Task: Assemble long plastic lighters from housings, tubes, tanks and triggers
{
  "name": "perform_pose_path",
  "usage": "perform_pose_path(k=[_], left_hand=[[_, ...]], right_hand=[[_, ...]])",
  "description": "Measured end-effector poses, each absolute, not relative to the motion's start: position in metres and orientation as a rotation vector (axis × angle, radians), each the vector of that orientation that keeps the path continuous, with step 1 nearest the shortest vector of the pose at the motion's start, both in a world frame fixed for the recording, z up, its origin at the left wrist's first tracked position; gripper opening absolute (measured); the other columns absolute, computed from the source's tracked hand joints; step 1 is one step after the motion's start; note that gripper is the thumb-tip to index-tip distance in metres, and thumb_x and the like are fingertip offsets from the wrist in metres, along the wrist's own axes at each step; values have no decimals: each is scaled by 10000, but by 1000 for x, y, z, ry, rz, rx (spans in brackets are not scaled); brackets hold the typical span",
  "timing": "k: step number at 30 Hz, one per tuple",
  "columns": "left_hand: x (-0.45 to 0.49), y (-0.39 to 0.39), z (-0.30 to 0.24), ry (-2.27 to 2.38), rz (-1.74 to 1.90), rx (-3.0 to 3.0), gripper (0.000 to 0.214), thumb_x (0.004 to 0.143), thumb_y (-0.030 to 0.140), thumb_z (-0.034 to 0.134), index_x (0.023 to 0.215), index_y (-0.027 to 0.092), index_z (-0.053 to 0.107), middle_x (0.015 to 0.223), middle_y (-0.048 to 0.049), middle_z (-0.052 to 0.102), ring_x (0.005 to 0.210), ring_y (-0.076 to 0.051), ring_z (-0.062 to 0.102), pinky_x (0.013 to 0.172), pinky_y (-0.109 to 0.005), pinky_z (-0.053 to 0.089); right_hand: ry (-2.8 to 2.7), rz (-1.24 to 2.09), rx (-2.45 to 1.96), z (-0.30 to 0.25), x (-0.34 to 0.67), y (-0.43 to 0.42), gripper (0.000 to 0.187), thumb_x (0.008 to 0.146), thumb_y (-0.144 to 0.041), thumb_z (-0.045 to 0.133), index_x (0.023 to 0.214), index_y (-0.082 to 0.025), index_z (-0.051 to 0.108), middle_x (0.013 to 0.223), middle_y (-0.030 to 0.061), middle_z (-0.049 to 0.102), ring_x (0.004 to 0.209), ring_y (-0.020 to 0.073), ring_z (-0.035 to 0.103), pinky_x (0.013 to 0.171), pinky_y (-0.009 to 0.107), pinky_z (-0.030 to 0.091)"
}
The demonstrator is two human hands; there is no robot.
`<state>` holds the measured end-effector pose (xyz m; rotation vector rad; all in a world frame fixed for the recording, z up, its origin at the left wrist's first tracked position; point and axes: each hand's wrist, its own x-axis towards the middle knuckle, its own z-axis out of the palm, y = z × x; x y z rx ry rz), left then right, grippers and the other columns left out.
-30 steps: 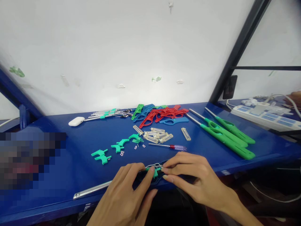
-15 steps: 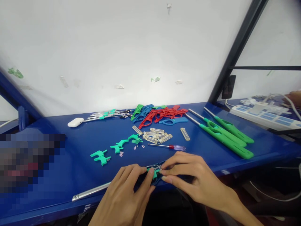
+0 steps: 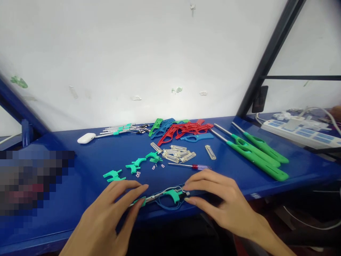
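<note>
A partly built gas lighter lies at the table's front edge: a blue half casing (image 3: 167,207) with a teal trigger (image 3: 173,196), a thin pale wire and a metal rod inside. My left hand (image 3: 106,213) closes thumb and fingers on the teal collar (image 3: 143,202) where the rod meets the casing, and covers most of the rod. At the handle end, my right hand (image 3: 223,201) grips the casing behind the trigger, fingertips beside a small black part (image 3: 182,195). Its palm hides the rest of the handle.
Loose teal triggers (image 3: 135,164), clear fuel tanks (image 3: 177,153) and a screwdriver (image 3: 197,166) lie beyond my hands. Red casing halves (image 3: 183,131), metal rods (image 3: 114,131) and a white earphone case (image 3: 86,138) sit farther back. Green lighters (image 3: 257,156) and a power strip (image 3: 298,132) are at right.
My left hand has slid left from the trigger to the collar, uncovering the trigger, wire and casing loop. My right hand has stayed at the handle end.
</note>
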<state>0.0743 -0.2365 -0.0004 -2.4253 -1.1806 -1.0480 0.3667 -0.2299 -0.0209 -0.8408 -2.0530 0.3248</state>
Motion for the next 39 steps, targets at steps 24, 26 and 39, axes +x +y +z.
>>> perform_pose_path(k=[24, 26, 39], left_hand=[[77, -237, 0, -1389, -1053, -2561, 319, 1078, 437, 511, 968, 358, 800, 933, 80, 814, 774, -119, 809, 716, -166, 625], [77, -236, 0, -1391, -1059, -2558, 289, 1062, 410, 526, 964, 349, 791, 931, 77, 811, 776, -118, 809, 712, -156, 618], [75, -234, -3, -1331, -1047, -2552, 358, 1101, 424, 473, 977, 323, 793, 921, 54, 801, 739, -121, 802, 660, -162, 614]], right_hand=[[-2187, 400, -990, -26, 365, -225, 176, 984, -336, 780, 1153, -320, 733, 1151, -43, 781, 1082, 195, 700, 1048, 385, 435], [-2188, 403, -993, -26, 365, -225, 167, 983, -328, 783, 1143, -318, 735, 1154, -43, 782, 1081, 196, 706, 1069, 392, 423], [-2202, 358, -1002, -29, 366, -225, 169, 977, -305, 791, 1134, -324, 732, 1163, -51, 777, 1080, 184, 721, 1122, 410, 401]])
